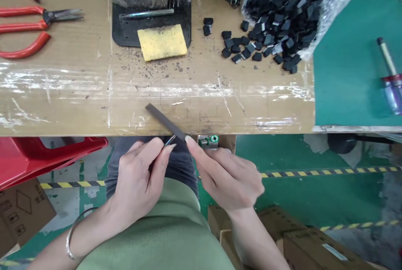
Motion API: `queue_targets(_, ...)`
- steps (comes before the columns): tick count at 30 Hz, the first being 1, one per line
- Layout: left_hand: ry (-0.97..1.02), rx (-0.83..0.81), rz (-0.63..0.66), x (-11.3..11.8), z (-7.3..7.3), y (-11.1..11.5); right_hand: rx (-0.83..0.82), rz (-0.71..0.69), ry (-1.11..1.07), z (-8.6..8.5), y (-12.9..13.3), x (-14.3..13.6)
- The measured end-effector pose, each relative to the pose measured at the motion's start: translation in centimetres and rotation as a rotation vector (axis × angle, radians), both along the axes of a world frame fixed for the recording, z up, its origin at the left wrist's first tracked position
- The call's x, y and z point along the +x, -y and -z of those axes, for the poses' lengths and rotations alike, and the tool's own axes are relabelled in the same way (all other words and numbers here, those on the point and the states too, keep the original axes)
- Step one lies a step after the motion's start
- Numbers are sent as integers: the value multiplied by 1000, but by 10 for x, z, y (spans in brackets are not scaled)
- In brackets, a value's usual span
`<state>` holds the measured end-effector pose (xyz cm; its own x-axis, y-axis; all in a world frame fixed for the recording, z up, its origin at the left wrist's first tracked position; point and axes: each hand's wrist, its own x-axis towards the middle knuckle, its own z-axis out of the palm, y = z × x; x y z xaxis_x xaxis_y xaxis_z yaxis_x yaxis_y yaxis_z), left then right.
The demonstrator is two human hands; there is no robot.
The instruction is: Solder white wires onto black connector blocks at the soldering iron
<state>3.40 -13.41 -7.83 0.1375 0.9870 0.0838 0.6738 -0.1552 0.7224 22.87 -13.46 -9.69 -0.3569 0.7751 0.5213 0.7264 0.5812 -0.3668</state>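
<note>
My right hand (228, 173) is closed around one end of a dark grey flat file (165, 121). Its other end points up and left over the table edge. My left hand (143, 173) pinches a thin, shiny metal rod (170, 140) between thumb and forefinger. The rod's tip meets the underside of the file, close to my right fingertips. Most of the rod is hidden inside my left fingers. Both hands are just off the front edge of the table, above my lap.
On the cardboard-covered table (63, 94) are red-handled scissors (47, 16), a yellow sponge (162, 42), a metal rod (147, 14) on a black base and a bag of small black connectors (282, 14), several spilled. A purple-handled screwdriver (391, 79) is at right. A red stool (28, 157) stands left.
</note>
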Motion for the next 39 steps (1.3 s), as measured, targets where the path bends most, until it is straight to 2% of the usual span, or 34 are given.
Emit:
queue_targets(7, 138, -181, -18, -1, -4, -1, -55, -9, 5, 0, 9, 8)
queue_targets(10, 171, -195, -24, -2, -4, -1, -13, 12, 3, 2, 6, 5)
queue_targets(14, 106, -124, -21, -3, -2, -1, 16, 9, 1, 3, 0, 0)
queue_targets(18, -22, 44, 20, -2, 2, 0, -46, -7, 21, -1, 8, 7)
queue_targets(23, -204, 212, 58, -3, 7, 0, 10, 28, 8, 0, -1, -2)
queue_targets(30, -180, 185, 68, -1, 8, 0, -77, -10, 26, -6, 12, 8)
queue_targets(35, -203, 183, 58, -1, 7, -1, 24, 22, 19, -4, -2, -2)
queue_targets(39, -208, 167, 60, -1, 6, 0, -29, 8, 62, -8, 2, 1)
